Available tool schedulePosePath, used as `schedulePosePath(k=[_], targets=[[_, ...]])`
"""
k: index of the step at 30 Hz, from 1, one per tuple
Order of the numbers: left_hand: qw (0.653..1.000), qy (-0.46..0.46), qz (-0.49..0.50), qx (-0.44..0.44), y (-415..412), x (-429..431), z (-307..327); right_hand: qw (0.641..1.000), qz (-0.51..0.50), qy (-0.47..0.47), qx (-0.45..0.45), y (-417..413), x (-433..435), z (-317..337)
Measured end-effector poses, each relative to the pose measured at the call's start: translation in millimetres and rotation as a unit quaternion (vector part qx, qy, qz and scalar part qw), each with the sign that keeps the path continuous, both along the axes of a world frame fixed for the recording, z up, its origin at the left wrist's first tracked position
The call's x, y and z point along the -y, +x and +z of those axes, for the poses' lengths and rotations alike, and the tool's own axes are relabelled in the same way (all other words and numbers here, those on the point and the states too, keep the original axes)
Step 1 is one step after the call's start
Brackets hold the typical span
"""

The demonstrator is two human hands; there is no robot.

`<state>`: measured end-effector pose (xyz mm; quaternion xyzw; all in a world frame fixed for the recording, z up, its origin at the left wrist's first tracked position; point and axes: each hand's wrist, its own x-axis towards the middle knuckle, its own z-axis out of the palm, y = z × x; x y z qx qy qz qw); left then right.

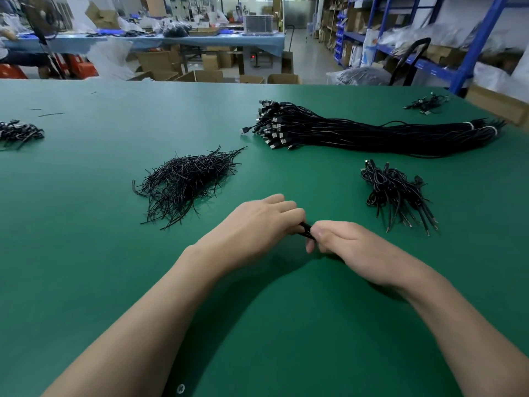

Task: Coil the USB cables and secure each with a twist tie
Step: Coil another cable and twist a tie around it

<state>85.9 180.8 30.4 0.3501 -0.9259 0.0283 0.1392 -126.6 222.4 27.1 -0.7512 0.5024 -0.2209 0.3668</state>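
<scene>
My left hand [257, 224] and my right hand [352, 247] meet over the middle of the green table [86, 224], both gripping one black coiled USB cable [305, 229]; only a short piece shows between the fingers. A loose heap of black twist ties [186, 181] lies to the left, beyond my left hand. A long bundle of uncoiled USB cables [372, 133] stretches across the far right. A small pile of coiled, tied cables [398, 193] sits right of my hands.
Another heap of coiled cables [17, 133] lies at the left edge, and a few cables [426, 104] at the far right corner. Beyond the table stand cardboard boxes [206, 75], a blue workbench [200, 41] and blue shelving [463, 53].
</scene>
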Motion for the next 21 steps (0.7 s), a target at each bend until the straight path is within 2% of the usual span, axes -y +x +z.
schedulePosePath(k=[4,7,10,13,16,19,21], targets=[[0.998,-0.06,-0.035,-0.002,-4,-3,3,0.997,0.044,0.051,0.049,-2,2,2],[0.996,-0.088,-0.023,0.023,-7,-3,3,0.99,0.038,0.1,0.088,-2,4,1],[0.996,-0.084,-0.01,0.034,-8,-3,5,0.987,0.036,0.103,0.115,-4,6,-1],[1.0,-0.017,-0.02,0.005,-7,-4,5,1.0,0.003,0.015,0.025,-7,7,-2],[0.997,0.047,-0.026,-0.05,-7,-4,-2,0.996,-0.011,-0.058,-0.066,-3,5,-4],[0.998,0.035,0.001,-0.061,-9,0,-9,0.983,-0.032,-0.109,-0.145,4,4,-4],[0.998,0.006,0.006,-0.065,-10,3,-12,0.978,-0.042,-0.124,-0.162,5,2,-4]])
